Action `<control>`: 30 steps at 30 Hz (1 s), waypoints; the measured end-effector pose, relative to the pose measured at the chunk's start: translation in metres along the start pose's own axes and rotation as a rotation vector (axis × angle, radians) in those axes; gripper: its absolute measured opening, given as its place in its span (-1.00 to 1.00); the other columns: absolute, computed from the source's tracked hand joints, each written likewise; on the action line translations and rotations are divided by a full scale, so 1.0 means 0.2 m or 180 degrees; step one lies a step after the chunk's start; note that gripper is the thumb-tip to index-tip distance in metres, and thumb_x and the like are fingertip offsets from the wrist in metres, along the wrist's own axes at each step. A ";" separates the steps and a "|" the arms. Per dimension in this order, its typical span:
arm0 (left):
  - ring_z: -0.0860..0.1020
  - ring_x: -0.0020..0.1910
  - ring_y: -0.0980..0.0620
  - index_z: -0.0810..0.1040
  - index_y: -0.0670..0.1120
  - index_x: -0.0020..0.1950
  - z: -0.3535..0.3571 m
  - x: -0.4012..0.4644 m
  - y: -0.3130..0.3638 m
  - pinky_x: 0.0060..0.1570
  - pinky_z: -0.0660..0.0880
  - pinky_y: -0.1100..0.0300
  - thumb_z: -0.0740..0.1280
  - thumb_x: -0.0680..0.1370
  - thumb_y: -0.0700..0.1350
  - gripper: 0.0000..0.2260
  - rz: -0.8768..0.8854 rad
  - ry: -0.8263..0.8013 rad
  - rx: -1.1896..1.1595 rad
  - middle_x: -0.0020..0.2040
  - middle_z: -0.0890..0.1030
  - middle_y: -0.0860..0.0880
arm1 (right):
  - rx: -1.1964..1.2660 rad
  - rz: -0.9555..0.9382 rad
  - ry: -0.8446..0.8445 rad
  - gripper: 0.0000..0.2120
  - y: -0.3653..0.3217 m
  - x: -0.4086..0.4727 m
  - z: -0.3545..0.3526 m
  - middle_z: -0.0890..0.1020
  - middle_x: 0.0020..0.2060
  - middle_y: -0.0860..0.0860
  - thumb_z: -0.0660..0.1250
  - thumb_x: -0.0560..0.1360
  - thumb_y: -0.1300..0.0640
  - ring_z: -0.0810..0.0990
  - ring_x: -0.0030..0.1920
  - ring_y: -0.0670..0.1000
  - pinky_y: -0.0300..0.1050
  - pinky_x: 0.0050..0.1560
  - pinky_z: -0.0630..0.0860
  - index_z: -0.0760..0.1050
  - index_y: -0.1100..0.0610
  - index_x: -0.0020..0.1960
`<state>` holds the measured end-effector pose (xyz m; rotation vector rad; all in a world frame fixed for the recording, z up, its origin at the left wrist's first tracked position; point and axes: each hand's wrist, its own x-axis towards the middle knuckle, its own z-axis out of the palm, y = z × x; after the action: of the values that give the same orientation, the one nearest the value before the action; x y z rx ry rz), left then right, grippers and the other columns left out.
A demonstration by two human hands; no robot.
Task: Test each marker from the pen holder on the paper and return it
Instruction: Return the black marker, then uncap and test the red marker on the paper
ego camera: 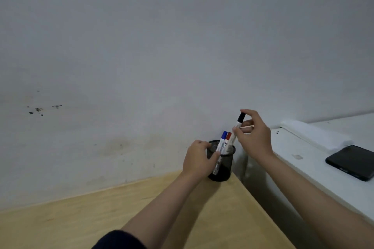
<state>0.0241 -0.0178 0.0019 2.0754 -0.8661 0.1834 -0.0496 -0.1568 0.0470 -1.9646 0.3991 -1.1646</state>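
A black mesh pen holder (223, 170) stands at the far right corner of the wooden table (85, 218), against the wall. My left hand (197, 160) is wrapped around its left side. A blue-capped marker (222, 140) and a red-capped marker (228, 138) stand inside it. My right hand (256, 137) pinches a black-capped marker (238, 125) near its top, tilted, with its lower end just inside the holder's rim. No paper is in view.
A white surface (315, 168) stands to the right across a narrow gap, with a black phone (353, 162) and a white rolled object (315, 134) on it. The grey wall is directly behind the holder.
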 end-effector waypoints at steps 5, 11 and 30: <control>0.52 0.06 -0.05 0.59 -0.18 0.02 0.11 0.05 -0.07 -0.01 0.42 0.16 0.32 0.48 0.07 -0.68 -0.0023 0.0159 0.0088 0.06 0.57 -0.11 | -0.0284 0.0462 -0.0185 -0.57 0.19 0.03 0.10 0.57 -0.30 0.07 0.43 0.36 0.29 0.57 -0.29 -0.06 -0.15 -0.29 0.53 0.45 0.05 0.17; 0.53 0.01 -0.02 0.60 -0.16 -0.01 0.14 0.08 -0.07 -0.05 0.42 0.20 0.39 0.44 0.06 -0.70 -0.0065 0.0379 -0.0065 0.01 0.58 -0.08 | -0.0782 0.0648 -0.0534 -0.51 0.29 0.03 0.16 0.54 -0.02 0.16 0.47 0.30 0.26 0.52 -0.11 0.05 -0.13 -0.21 0.48 0.45 0.15 0.20; 0.49 -0.19 0.09 0.57 -0.15 -0.11 0.06 0.03 0.00 -0.23 0.35 0.37 0.31 0.50 0.03 -0.76 -0.0561 0.0425 -0.0677 -0.16 0.56 -0.02 | -0.0562 -0.0056 -0.0847 -0.83 -0.04 -0.01 0.11 0.49 -0.03 -0.02 0.50 0.30 0.15 0.41 0.20 0.07 -0.11 0.14 0.35 0.58 -0.10 -0.25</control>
<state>0.0263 -0.0297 -0.0031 1.9047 -0.5920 0.1272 -0.0321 -0.1400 0.0470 -2.2457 0.3544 -0.8868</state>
